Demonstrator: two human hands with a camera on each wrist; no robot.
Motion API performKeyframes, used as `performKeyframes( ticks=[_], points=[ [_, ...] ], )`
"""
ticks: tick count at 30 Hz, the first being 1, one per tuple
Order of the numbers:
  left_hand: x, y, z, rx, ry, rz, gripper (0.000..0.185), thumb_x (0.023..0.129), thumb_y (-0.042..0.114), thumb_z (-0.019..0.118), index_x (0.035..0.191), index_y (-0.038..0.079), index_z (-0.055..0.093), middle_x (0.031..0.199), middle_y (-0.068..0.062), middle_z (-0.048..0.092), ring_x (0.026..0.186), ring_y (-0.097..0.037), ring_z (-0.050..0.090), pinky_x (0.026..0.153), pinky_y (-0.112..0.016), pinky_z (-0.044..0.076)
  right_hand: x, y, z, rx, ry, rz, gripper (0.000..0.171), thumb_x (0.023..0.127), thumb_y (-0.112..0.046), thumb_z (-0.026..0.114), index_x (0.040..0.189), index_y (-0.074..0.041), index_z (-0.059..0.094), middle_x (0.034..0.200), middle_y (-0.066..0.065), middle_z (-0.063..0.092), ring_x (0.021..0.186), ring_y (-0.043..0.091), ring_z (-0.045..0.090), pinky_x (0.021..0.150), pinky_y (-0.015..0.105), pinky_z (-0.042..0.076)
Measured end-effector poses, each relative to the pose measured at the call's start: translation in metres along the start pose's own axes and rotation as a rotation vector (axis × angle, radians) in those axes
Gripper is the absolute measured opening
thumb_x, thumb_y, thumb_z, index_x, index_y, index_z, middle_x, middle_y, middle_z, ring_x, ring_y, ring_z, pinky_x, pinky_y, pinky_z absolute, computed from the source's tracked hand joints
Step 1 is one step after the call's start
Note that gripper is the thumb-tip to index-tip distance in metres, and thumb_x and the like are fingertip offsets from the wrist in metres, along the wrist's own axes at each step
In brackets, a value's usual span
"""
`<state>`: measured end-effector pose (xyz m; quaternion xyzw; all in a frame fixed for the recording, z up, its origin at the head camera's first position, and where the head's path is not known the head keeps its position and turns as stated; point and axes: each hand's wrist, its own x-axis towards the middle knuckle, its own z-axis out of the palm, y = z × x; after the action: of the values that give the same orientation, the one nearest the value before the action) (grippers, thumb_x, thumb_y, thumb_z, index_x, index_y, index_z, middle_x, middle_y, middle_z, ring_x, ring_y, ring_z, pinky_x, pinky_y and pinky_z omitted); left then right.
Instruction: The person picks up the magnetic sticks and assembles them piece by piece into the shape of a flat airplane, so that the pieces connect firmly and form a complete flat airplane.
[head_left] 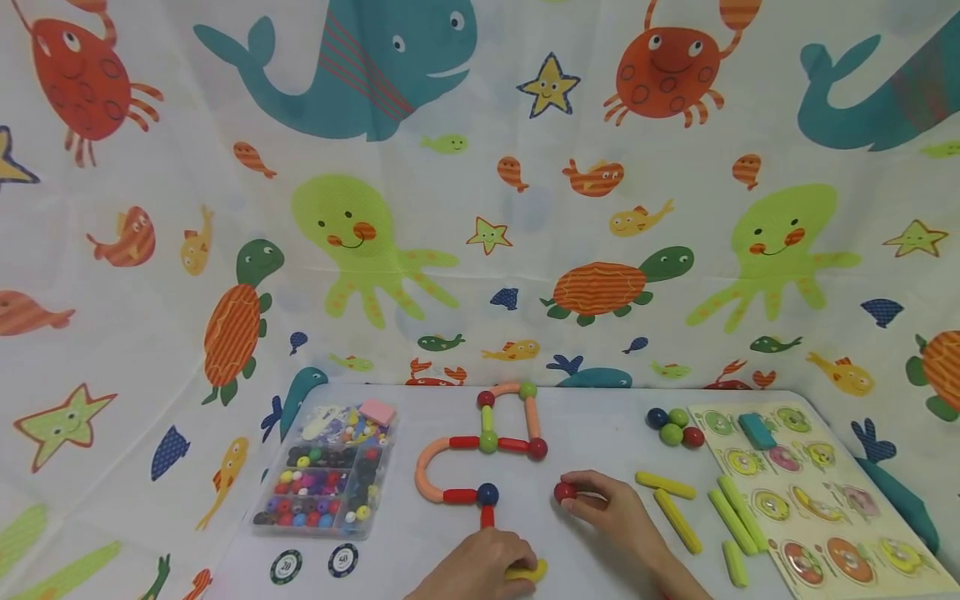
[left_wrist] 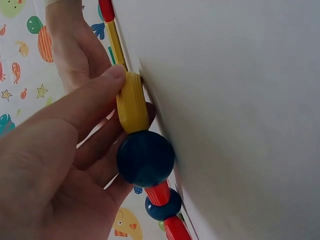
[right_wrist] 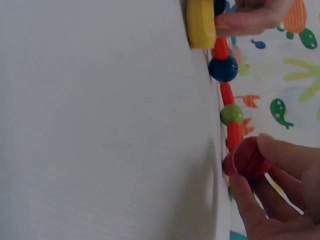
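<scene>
At the table's near side, my left hand [head_left: 487, 567] pinches a yellow curved rod [head_left: 528, 572] between thumb and fingers. In the left wrist view that rod meets a dark blue ball [left_wrist: 146, 159], which the hand hides in the head view. A short red rod [head_left: 487, 516] links it to another blue ball [head_left: 487, 494]. From there a chain of red rods, peach curved rods [head_left: 427, 471] and balls runs up to a closed loop with a green ball [head_left: 488, 441]. To the right, my right hand [head_left: 611, 512] holds a red ball [head_left: 564, 492] in its fingertips.
A compartment box of beads [head_left: 322, 475] stands at left, two round chips [head_left: 286, 567] before it. Right of my right hand lie yellow rods [head_left: 678, 521] and green rods [head_left: 732, 521]. Several loose balls [head_left: 672, 434] sit behind them, beside a wooden picture board [head_left: 817, 533] carrying a teal block [head_left: 757, 431].
</scene>
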<state>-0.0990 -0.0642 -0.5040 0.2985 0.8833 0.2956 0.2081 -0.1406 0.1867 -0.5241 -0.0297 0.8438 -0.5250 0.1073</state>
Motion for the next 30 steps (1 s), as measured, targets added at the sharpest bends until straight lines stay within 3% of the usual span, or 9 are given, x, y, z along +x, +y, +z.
performKeyframes(
  ticks=[8, 19, 25, 30],
  points=[
    [-0.002, 0.001, -0.001, -0.028, 0.012, 0.013, 0.019, 0.091, 0.03, 0.075, 0.11, 0.026, 0.074, 0.094, 0.021, 0.066, 0.081, 0.006, 0.052, 0.08, -0.014, 0.051, -0.016, 0.008, 0.003, 0.071, -0.22, 0.01, 0.047, 0.089, -0.037, 0.077, 0.129, -0.015, 0.066, 0.125, 0.004, 0.069, 0.111, 0.021, 0.067, 0.094, 0.029, 0.056],
    [-0.003, 0.0, 0.0, -0.031, 0.026, 0.015, 0.017, 0.093, 0.031, 0.073, 0.109, 0.026, 0.071, 0.093, 0.021, 0.061, 0.082, 0.006, 0.051, 0.08, -0.015, 0.05, -0.028, 0.01, 0.005, 0.138, -0.411, 0.04, 0.038, 0.092, -0.032, 0.075, 0.128, -0.02, 0.068, 0.124, 0.002, 0.068, 0.11, 0.022, 0.066, 0.095, 0.033, 0.057],
    [-0.002, 0.001, 0.0, -0.04, 0.014, -0.005, 0.016, 0.093, 0.031, 0.073, 0.109, 0.027, 0.07, 0.091, 0.021, 0.059, 0.081, 0.005, 0.05, 0.079, -0.015, 0.05, -0.029, 0.009, 0.005, 0.132, -0.452, 0.024, 0.039, 0.094, -0.034, 0.073, 0.13, -0.022, 0.066, 0.127, 0.002, 0.068, 0.114, 0.023, 0.065, 0.095, 0.032, 0.056],
    [-0.001, 0.001, 0.0, -0.043, 0.008, -0.011, 0.015, 0.094, 0.032, 0.072, 0.108, 0.028, 0.07, 0.09, 0.021, 0.058, 0.08, 0.005, 0.05, 0.079, -0.015, 0.049, -0.028, 0.007, 0.007, 0.083, -0.434, -0.012, 0.039, 0.093, -0.038, 0.073, 0.129, -0.025, 0.067, 0.125, -0.003, 0.069, 0.113, 0.019, 0.063, 0.098, 0.033, 0.055]
  ],
)
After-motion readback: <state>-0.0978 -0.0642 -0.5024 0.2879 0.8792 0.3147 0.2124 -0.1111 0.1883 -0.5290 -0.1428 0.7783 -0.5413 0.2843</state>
